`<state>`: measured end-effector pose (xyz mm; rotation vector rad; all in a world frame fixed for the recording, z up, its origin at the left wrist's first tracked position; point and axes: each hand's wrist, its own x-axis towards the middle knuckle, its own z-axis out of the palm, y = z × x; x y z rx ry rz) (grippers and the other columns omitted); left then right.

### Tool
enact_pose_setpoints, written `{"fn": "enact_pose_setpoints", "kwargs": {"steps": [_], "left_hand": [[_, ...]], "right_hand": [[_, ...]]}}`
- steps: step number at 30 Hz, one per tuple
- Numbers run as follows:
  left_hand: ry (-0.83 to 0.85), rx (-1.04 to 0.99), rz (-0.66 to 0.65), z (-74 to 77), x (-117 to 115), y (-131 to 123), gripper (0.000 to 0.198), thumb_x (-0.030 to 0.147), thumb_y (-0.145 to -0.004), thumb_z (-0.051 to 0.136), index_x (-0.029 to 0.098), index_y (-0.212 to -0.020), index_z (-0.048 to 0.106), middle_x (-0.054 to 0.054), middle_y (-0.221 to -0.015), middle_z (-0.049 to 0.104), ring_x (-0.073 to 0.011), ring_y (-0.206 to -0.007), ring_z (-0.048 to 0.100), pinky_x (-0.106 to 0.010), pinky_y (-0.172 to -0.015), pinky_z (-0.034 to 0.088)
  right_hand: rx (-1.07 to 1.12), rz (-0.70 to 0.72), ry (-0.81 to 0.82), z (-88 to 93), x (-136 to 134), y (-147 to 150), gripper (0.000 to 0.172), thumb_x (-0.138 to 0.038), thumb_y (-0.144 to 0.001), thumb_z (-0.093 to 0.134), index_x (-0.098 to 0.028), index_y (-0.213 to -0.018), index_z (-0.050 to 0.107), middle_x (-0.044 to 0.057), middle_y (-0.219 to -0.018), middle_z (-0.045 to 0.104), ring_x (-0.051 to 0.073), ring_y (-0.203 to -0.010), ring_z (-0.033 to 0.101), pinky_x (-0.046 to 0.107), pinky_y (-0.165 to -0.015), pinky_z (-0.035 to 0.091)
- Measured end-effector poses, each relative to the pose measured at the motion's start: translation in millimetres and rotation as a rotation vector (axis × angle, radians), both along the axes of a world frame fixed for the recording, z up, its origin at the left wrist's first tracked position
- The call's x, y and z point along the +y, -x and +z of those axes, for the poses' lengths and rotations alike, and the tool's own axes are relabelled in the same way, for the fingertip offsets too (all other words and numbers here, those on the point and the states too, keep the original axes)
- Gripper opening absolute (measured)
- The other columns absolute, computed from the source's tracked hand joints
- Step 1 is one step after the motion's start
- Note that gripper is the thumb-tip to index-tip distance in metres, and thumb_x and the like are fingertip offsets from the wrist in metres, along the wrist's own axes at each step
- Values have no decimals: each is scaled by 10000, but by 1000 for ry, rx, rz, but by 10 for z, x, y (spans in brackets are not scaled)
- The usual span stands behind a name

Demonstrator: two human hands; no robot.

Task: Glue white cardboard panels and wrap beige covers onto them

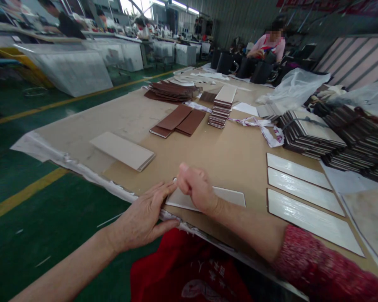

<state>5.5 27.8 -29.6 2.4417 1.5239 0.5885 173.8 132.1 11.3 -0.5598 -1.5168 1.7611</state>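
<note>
A pale rectangular panel with a thin dark rim (pixel 229 195) lies flat at the near edge of the table. Over its left half is my right hand (pixel 197 188), curled into a fist with the thumb side up; no object shows in it. My left hand (pixel 148 212) rests along the panel's left end, fingers stretched out flat and the thumb at the table edge. The fist covers part of the panel's far edge. Beyond my left hand lies a small stack of beige panels (pixel 122 152).
Three shiny-coated panels (pixel 311 216) lie in a row on the right. Farther back are brown pieces (pixel 179 119), a fanned stack of panels (pixel 222 107), a strapped bundle (pixel 313 132) and crumpled plastic (pixel 292 88). A person (pixel 267 46) works at the far end behind black bags.
</note>
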Motion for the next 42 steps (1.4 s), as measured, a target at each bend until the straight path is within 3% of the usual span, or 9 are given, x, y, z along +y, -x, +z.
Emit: {"fn": "enact_pose_setpoints", "kwargs": {"steps": [5, 10, 13, 17, 22, 25, 31, 36, 42], "left_hand": [[6, -68, -1, -25, -1, -2, 723, 456, -910, 614, 187, -1466, 238, -182, -1500, 417, -321, -1414, 381, -538, -1164, 354], [-3, -59, 48, -53, -15, -22, 719, 425, -921, 602, 190, -1495, 239, -173, -1499, 434, -314, -1396, 411, -517, -1156, 370], [9, -48, 51, -79, -31, -21, 753, 418, -918, 607, 196, -1520, 213, -171, -1526, 405, -313, -1395, 411, -514, -1159, 362], [28, -43, 68, -95, -19, -13, 771, 415, -916, 612, 188, -1525, 197, -174, -1542, 377, -296, -1404, 394, -491, -1173, 341], [61, -51, 56, -32, 64, -9, 817, 435, -892, 640, 204, -1535, 191, -159, -1539, 381, -300, -1402, 392, -485, -1179, 325], [63, -133, 79, -15, 38, -61, 847, 404, -878, 661, 217, -1543, 170, -156, -1548, 362, -306, -1406, 379, -491, -1179, 313], [16, -894, 581, -146, -444, -441, 362, 363, -914, 634, 231, -1222, 497, -64, -1084, 621, -188, -950, 620, -330, -871, 524], [903, -1377, 477, -101, -672, -834, 411, 530, -928, 562, 129, -919, 650, -102, -854, 699, -165, -694, 648, -257, -625, 513], [849, -1740, 682, -14, -543, -989, 414, 458, -858, 697, 121, -1097, 677, -145, -1024, 734, -236, -856, 699, -327, -746, 566]], "right_hand": [[-174, -4, -71, -421, -42, 92, 587, -586, -951, 430, -211, -505, 357, -68, -478, 304, 92, -483, 281, 271, -517, 248], [-307, -21, -119, -78, 146, -202, 420, -515, -922, 511, -192, -654, 535, -55, -553, 479, 105, -526, 426, 252, -560, 360], [-676, 28, -406, 146, 181, -681, 328, -458, -926, 527, -185, -1025, 680, 47, -992, 703, 189, -900, 627, 327, -825, 476], [-1136, 94, -760, 133, -67, -1366, 734, -560, -874, 594, -104, -1439, 488, 205, -1528, 401, 357, -1407, 356, 520, -1156, 275], [-1362, 120, -811, -110, -563, -1753, 1110, -630, -654, 789, -169, -1549, 320, 180, -1622, 196, 424, -1457, 233, 588, -1151, 294], [-1342, 75, -931, -245, -768, -1790, 1022, -476, -695, 813, -238, -1553, 312, 150, -1626, 209, 417, -1428, 304, 580, -1111, 368], [-1241, -78, -1329, -329, -888, -1804, 563, -276, -905, 592, -180, -1449, 484, 170, -1491, 470, 358, -1296, 493, 510, -1014, 476], [-1026, -170, -1587, -198, -978, -1615, 363, -186, -941, 479, -108, -1261, 630, 172, -1345, 608, 343, -1281, 509, 564, -1126, 299], [-808, -115, -1707, -289, -1091, -1359, 346, -346, -946, 557, -159, -1220, 655, 121, -1313, 643, 319, -1312, 485, 590, -1202, 73]]}}
